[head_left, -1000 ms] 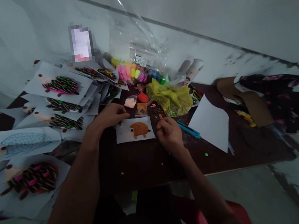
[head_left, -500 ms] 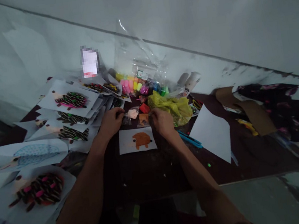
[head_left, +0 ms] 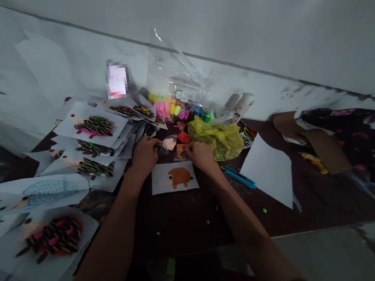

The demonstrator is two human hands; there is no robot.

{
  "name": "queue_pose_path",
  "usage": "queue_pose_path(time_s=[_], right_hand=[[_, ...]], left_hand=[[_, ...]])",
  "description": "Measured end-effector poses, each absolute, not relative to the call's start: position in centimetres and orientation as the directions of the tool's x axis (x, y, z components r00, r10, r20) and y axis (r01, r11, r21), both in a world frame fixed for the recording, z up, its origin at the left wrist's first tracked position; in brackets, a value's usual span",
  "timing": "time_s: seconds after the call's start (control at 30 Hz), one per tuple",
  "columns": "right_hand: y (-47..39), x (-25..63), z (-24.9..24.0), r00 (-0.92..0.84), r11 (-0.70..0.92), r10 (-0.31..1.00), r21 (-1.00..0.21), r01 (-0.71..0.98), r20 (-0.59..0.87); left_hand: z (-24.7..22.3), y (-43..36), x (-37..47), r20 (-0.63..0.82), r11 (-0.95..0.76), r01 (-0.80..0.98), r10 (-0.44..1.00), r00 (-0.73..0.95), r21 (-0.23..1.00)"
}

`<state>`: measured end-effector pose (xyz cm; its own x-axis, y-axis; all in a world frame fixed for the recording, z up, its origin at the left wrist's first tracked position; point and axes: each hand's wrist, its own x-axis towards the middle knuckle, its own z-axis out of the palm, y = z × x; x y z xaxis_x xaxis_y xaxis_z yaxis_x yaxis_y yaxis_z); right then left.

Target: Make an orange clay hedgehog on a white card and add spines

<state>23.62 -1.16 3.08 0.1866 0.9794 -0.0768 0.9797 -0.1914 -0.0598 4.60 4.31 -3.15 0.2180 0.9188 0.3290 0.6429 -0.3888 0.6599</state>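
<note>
Spined hedgehogs (head_left: 94, 126) fill sheets (head_left: 64, 130) at left. The left hand (head_left: 145, 156) curls beside pale clay (head_left: 169, 143), grip unclear. Nearer, a card (head_left: 158, 187) bears a brown animal (head_left: 181, 176) with eye (head_left: 170, 177) and feet (head_left: 175, 185), no spines. A clear bag (head_left: 170, 66) holds colourful clay (head_left: 166, 108). The right hand (head_left: 202, 156), grip also unclear, meets an orange-brown packet (head_left: 180, 150).

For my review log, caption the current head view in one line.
Left hand beside a pale lump, right hand at an orange packet, beyond paper bearing an animal figure.

Apparently free tabletop (head_left: 181, 220) before the card (head_left: 159, 187), yellow bag (head_left: 217, 137) an obstacle behind.
</note>
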Motion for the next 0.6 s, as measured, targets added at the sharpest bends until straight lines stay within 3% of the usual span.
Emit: queue_pose_path(time_s=[0.2, 0.3, 0.37, 0.43, 0.53, 0.6], right_hand=[[-1.0, 24.5, 2.8, 0.214, -0.197, 0.975, -0.216, 0.956, 0.062], [-1.2, 25.3, 2.9, 0.175, -0.097, 0.971, -0.405, 0.909, 0.160], [-1.4, 25.3, 2.9, 0.084, 0.041, 0.975, -0.540, 0.841, 0.205], [-1.6, 24.9, 2.8, -0.018, 0.168, 0.972, -0.637, 0.753, 0.235], [-1.9, 24.1, 2.8, -0.046, 0.264, 0.950, -0.713, 0.649, 0.310], [-2.1, 23.8, 2.9, 0.041, 0.286, 0.920, -0.738, 0.611, 0.390]], left_hand=[[-1.6, 3.6, 4.7, 0.464, -0.477, 0.645, 0.861, 0.207, 0.597], [-0.7, 3.2, 5.2, 0.477, -0.478, 0.496, 0.868, 0.140, 0.725], [-0.4, 2.8, 5.7, 0.368, -0.392, 0.265, 0.920, 0.138, 0.881], [-0.2, 2.5, 6.2, 0.186, -0.200, 0.028, 0.949, 0.255, 0.979], [0.0, 2.1, 6.4, 0.021, 0.027, -0.113, 0.915, 0.404, 0.993], [0.1, 2.2, 6.2, -0.005, 0.075, -0.177, 0.932, 0.364, 0.981]])
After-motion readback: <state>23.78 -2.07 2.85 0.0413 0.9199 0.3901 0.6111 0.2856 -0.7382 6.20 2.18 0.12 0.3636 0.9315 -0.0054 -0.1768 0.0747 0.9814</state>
